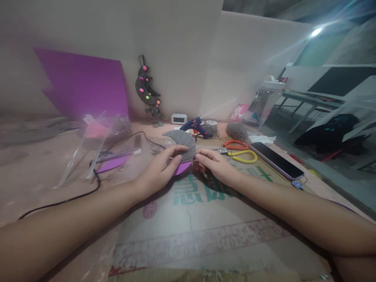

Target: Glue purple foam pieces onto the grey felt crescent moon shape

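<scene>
A crescent moon wrapped in grey yarn (188,141) is held up over the cardboard, its pointed tip to the upper left. My left hand (164,164) grips its lower part, thumb in front and fingers curled round it. Below the crescent a bit of purple sheet (182,168) shows, partly covered by the hand. My right hand (212,162) is closed in a pinch at the crescent's right edge; what its fingertips hold, if anything, is too small to make out. Yellow-handled pliers (245,156) lie just beyond the right hand.
Behind the crescent stand a blue glue gun (195,125) and a small white clock (179,118). A grey yarn ball (237,132), orange-handled scissors (235,145) and a phone (277,159) lie to the right. Clear glue sticks (95,160) and a black cord (73,199) are left. A decorated moon (143,88) hangs behind.
</scene>
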The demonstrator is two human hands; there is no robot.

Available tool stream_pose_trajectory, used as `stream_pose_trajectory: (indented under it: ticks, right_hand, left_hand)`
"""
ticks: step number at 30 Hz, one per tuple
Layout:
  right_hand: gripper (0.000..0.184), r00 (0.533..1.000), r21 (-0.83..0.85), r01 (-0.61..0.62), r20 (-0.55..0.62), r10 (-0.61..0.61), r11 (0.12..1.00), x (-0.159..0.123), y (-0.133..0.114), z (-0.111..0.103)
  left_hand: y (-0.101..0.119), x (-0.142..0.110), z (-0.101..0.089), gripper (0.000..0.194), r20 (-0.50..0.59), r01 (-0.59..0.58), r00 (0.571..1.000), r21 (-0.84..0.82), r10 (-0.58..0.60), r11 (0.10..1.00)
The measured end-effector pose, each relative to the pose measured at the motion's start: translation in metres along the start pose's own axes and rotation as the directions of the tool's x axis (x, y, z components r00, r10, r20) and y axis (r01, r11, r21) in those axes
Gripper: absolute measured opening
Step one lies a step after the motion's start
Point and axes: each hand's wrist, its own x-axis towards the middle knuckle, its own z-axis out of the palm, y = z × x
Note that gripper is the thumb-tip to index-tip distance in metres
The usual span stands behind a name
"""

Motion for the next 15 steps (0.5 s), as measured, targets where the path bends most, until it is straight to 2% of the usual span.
stream_pose_trajectory:
  ticks: [7,15]
  right_hand:
    - [0.023,0.998,0.023,-0.056,0.006,0.055,0.998,0.0009,0.0025,0.0037]
    - [0.023,0.997,-0.029,-0.08,-0.01,0.08,0.996,0.001,-0.0012,0.0051]
  left_hand:
    - [-0.0007,-0.0009,0.0001,0.03,-0.079,0.025,0.997,-0.017,-0.027,1.0]
    - [0.0014,-0.0006,-0.0002,0.028,-0.022,0.0,1.0,0.013,0.001,1.0]
